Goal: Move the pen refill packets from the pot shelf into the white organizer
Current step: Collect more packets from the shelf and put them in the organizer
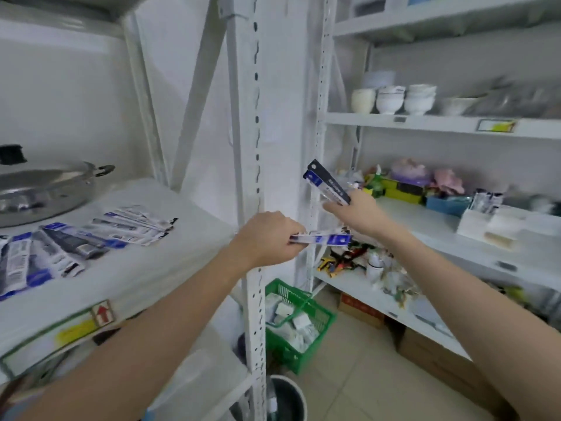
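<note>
Holding one pen refill packet point(322, 238) level in our left hand point(267, 238), fingers curled round its end, we have its blue end pointing toward our right wrist. Our right hand point(355, 214) pinches a second packet point(326, 182) that sticks up and tilts away to the left above the knuckles. Well out to the left of our left hand, the remaining packets point(76, 241) lie fanned on the pot shelf point(136, 268), just in front of the steel pot point(45, 186). Far to the right of our right hand, the white organizer point(485, 226) sits on the other shelf, with some packets already upright in it. Below both hands stands a green basket point(299, 326) on the floor.
</note>
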